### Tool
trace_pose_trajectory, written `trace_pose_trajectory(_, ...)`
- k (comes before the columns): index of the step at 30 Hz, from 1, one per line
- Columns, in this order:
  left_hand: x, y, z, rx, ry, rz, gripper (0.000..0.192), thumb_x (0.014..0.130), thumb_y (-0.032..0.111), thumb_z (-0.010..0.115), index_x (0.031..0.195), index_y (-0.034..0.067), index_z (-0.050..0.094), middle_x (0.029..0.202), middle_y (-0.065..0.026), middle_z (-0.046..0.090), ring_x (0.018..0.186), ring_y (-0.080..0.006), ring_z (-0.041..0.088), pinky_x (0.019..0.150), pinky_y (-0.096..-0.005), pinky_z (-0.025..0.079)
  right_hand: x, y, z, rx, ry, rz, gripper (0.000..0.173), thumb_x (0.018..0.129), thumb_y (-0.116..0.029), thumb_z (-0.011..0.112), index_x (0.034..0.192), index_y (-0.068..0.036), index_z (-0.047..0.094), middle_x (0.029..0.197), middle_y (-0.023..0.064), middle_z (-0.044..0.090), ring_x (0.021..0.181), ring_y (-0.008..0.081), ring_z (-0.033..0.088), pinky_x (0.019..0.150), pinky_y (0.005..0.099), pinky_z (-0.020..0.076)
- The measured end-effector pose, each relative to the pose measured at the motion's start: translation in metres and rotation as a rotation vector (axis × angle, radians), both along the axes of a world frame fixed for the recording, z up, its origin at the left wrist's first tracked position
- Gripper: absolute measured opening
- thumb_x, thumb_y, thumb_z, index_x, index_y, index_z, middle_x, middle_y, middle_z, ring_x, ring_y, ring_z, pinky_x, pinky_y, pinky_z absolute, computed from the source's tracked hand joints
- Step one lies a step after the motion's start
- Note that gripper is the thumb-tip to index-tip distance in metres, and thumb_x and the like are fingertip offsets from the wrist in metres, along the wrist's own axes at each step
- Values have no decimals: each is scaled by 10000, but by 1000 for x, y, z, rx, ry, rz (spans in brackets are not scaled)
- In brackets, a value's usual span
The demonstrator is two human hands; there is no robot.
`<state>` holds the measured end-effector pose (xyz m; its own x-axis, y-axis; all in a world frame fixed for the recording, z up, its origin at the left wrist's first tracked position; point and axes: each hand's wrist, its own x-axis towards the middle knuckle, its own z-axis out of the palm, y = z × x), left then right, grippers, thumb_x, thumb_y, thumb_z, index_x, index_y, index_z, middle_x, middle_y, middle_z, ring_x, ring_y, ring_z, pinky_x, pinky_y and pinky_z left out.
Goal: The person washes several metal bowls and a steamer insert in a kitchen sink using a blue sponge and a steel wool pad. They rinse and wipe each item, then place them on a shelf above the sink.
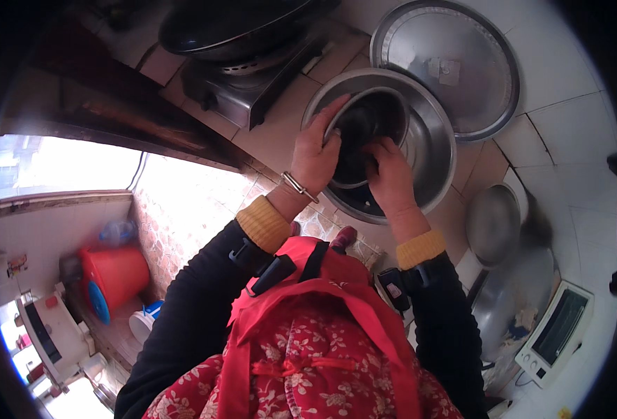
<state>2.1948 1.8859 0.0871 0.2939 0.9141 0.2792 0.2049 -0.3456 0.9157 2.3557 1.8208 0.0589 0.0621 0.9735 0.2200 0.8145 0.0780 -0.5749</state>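
A small round metal bowl (400, 107) with a dark inside is held over a wide stainless steel basin (437, 141). My left hand (316, 149) grips the bowl's left rim, with the thumb over the edge. At the bowl's lower right side, my right hand (392, 175) reaches over the rim, its fingers bent into the dark inside. Shadow hides those fingertips and whatever they touch. Dark matter with a small pale bit shows in the bottom of the basin, below the bowl.
A large round metal tray (444, 73) leans against the tiled wall behind the basin. To the left, a gas stove (230, 94) carries a dark wok (235, 29). Metal pans (494, 225) and a white toaster oven (557, 332) stand on the right; a red bucket (117, 275) is at lower left.
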Motion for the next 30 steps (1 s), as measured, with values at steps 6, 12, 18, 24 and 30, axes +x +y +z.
trace_pose_trajectory(6,-27,29,0,223,120,-222,677,804,-57,493,1432,190,440,1206,-182,541,1073,-376,574,939,-403,468,-36,-26,-24,-384,1405,-288,284,876,-52,619,1159,-51,639,1148,95,639,1007,245,620,844,348,509)
trace_pose_trajectory(12,-47,69,-27,79,17,-14,499,907,62,536,1398,124,466,1177,-173,601,1082,-331,592,939,-373,474,-62,-91,-39,-28,2194,-442,324,962,-144,532,1263,-27,558,1224,158,603,1098,299,586,899,416,512)
trace_pose_trajectory(18,-70,76,-74,-769,-389,44,427,913,116,548,1335,82,495,1145,-100,627,1066,-257,615,865,-342,508,-76,-133,-44,44,2411,-446,392,991,-260,455,1291,-17,525,1253,188,581,1115,318,572,903,413,512)
trace_pose_trajectory(24,-124,67,-107,366,602,-146,617,618,80,784,1206,48,600,1189,-197,610,1106,-338,599,912,-378,505,-83,-174,-73,-1,2458,-426,418,993,-305,440,1290,-24,530,1286,184,572,1143,322,566,898,425,493)
trace_pose_trajectory(30,-148,45,-102,-492,-261,-247,340,890,47,575,1225,-11,580,1244,-156,611,1173,-288,575,1010,-400,463,-110,-233,-160,-74,2499,-522,501,994,-385,472,1332,-17,487,1328,176,545,1162,311,557,898,421,502)
